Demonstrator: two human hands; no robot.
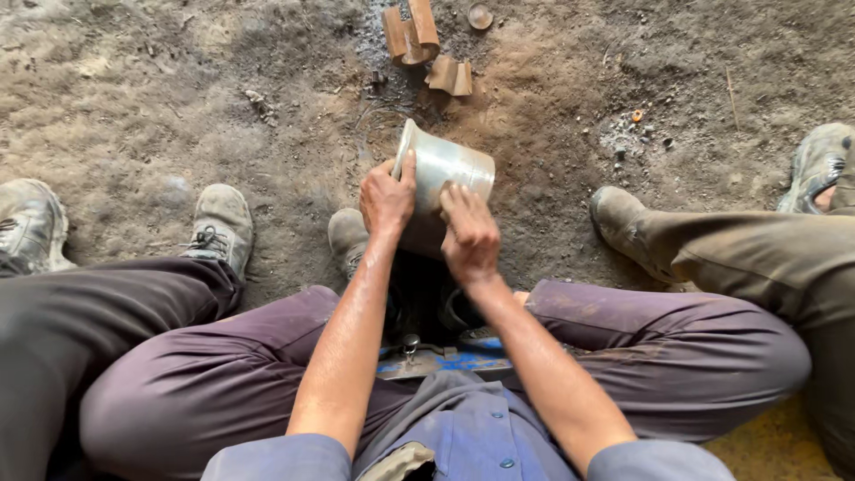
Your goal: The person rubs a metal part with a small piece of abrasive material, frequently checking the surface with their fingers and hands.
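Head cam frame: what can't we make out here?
- Head view: lower part of the grey tapered metal cup, hidden by the left hand and right hand.
- Blue metal fixture between the knees: mostly behind both forearms.
- Small round object at top edge: too small to identify.
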